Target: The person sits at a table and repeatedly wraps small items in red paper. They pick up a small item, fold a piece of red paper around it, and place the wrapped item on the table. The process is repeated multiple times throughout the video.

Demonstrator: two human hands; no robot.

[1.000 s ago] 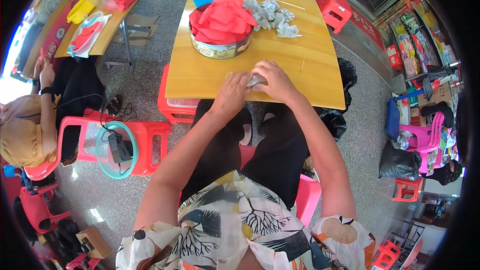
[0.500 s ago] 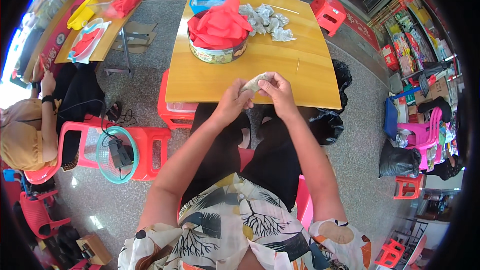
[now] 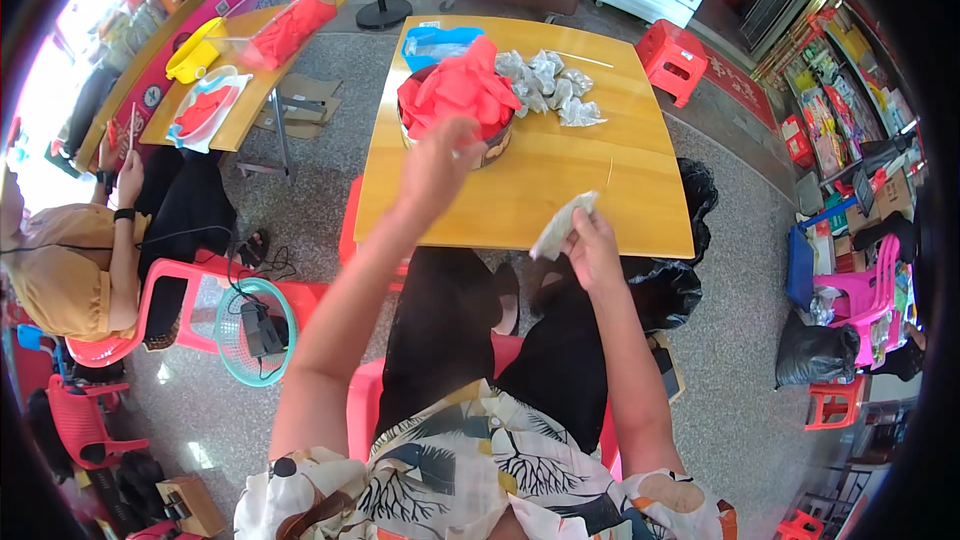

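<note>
In front of the round tin [image 3: 497, 152], which is heaped with soft red pieces [image 3: 465, 88], is my left hand [image 3: 437, 172]. Motion blurs its fingers, and whether they touch a piece or hold one I cannot make out. My right hand [image 3: 595, 252] pinches a rolled plastic bag [image 3: 563, 227], greyish and crinkled, over the near edge of the table. Several similar small plastic bags [image 3: 545, 82] lie bunched to the right of the tin. Behind it sits a blue basket [image 3: 428, 44] with something clear inside.
The wooden table [image 3: 640, 175] carries two thin sticks. Black plastic bags [image 3: 665, 292] hang by its right side. A red stool [image 3: 672, 60] stands at the far right corner. On the left, a seated person in tan [image 3: 65, 260] works beside a turquoise basket [image 3: 255, 365].
My left hand has left the rolled bag and moved forward and left to the tin. My right hand keeps the bag, now lower and further right. The view has tilted up.
</note>
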